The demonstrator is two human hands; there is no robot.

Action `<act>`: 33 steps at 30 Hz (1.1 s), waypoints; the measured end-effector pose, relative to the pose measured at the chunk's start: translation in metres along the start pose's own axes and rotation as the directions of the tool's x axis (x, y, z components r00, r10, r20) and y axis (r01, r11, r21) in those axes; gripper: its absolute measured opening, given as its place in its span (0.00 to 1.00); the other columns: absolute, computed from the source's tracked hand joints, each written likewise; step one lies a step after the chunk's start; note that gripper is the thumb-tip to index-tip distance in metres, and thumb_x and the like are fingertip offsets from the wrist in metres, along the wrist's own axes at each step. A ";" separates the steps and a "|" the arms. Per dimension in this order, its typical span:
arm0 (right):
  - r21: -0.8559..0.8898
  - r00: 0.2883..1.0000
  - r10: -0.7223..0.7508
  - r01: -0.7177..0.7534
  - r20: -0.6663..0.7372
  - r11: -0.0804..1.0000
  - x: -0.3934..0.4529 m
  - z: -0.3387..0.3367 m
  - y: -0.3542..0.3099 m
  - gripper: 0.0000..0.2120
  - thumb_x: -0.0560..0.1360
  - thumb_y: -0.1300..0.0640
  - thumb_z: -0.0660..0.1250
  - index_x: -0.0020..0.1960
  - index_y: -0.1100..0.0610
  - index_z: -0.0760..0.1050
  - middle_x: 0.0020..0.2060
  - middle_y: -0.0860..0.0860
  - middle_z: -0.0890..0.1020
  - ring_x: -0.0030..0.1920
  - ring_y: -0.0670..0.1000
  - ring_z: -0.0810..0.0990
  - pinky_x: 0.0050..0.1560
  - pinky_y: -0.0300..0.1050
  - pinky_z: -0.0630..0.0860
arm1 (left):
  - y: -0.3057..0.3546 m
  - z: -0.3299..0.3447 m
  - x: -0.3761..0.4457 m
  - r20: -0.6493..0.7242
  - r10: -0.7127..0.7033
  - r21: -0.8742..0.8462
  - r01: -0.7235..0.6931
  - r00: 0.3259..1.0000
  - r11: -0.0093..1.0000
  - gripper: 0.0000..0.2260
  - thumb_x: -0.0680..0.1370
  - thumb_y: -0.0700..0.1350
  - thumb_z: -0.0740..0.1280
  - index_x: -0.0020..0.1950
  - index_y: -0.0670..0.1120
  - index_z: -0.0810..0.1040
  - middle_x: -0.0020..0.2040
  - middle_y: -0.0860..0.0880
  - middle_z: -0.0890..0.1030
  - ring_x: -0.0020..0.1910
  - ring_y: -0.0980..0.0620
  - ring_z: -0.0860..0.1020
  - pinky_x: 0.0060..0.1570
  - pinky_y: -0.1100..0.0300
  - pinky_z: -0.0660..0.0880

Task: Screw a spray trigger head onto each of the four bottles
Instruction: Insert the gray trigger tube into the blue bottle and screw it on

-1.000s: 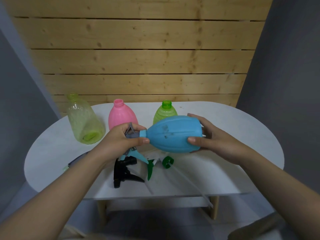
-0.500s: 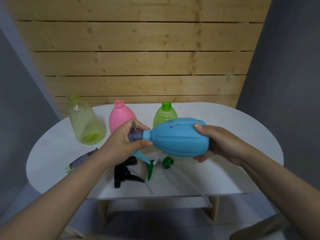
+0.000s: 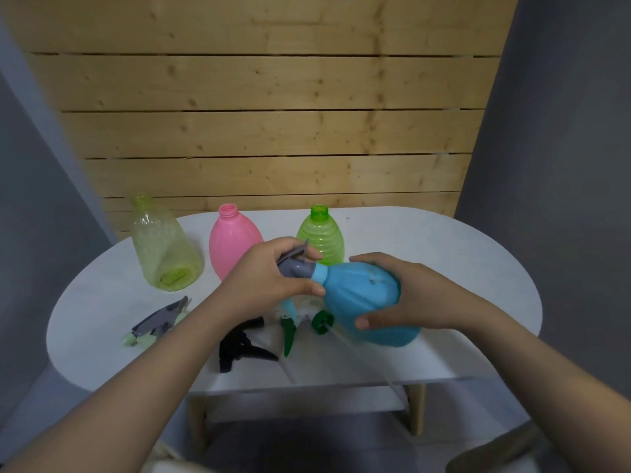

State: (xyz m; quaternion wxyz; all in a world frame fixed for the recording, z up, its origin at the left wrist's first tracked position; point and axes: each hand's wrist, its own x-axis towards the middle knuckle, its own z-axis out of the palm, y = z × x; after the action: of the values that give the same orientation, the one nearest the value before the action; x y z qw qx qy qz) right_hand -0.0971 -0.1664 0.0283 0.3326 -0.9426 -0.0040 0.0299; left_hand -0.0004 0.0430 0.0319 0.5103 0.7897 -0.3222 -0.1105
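I hold a blue bottle [image 3: 362, 295] tilted on its side above the white table [image 3: 444, 254], neck pointing left. My right hand [image 3: 406, 295] wraps its body. My left hand [image 3: 269, 278] grips the grey and blue trigger head [image 3: 297, 268] sitting at the bottle's neck. Behind stand three open bottles: a pale yellow-green one [image 3: 164, 247] at the left, a pink one [image 3: 232, 244], a green ribbed one [image 3: 321, 240]. Loose trigger heads lie on the table: a grey and light green one [image 3: 157, 322], a black one [image 3: 239, 346], a white and green one [image 3: 300, 322].
The small oval table has wooden legs [image 3: 415, 407] and its near edge lies close under my forearms. A wooden slat wall [image 3: 273, 131] rises behind it, with grey panels on both sides. Thin dip tubes [image 3: 362, 353] trail from the loose heads over the front edge.
The blue bottle has tipped so its base points down toward me and sits lower. My right hand has shifted its grip around the body, and my left hand has turned on the trigger head.
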 end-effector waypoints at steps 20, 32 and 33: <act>0.573 0.912 0.287 -0.074 -0.292 0.816 0.040 -0.023 0.078 0.33 0.65 0.53 0.77 0.64 0.47 0.64 0.59 0.53 0.75 0.56 0.52 0.78 0.54 0.49 0.78 | -0.021 0.031 0.028 0.002 -0.101 -0.023 0.101 0.995 0.995 0.11 0.71 0.49 0.72 0.51 0.56 0.76 0.52 0.52 0.80 0.47 0.45 0.81 0.48 0.57 0.77; 0.579 0.920 0.281 -0.076 -0.273 0.812 0.049 -0.020 0.084 0.36 0.68 0.57 0.75 0.69 0.47 0.59 0.63 0.50 0.71 0.61 0.54 0.74 0.58 0.51 0.76 | -0.045 0.038 0.028 0.066 -0.146 0.218 0.129 0.987 0.967 0.08 0.73 0.50 0.70 0.50 0.51 0.80 0.47 0.55 0.81 0.46 0.56 0.78 0.39 0.72 0.71; 0.570 0.918 0.282 -0.079 -0.277 0.818 0.049 -0.020 0.084 0.38 0.68 0.57 0.75 0.70 0.47 0.58 0.64 0.50 0.71 0.62 0.54 0.74 0.59 0.51 0.76 | -0.048 0.037 0.028 0.076 -0.147 0.244 0.125 0.986 0.962 0.08 0.72 0.51 0.70 0.50 0.52 0.79 0.48 0.55 0.81 0.48 0.57 0.78 0.41 0.71 0.71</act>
State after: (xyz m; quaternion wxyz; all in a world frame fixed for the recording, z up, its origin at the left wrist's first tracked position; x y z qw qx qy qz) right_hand -0.0481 -0.2427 -0.0113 0.5790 -0.7935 0.1548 -0.1059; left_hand 0.0210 0.0113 -0.0224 0.3873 0.8595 -0.3015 -0.1427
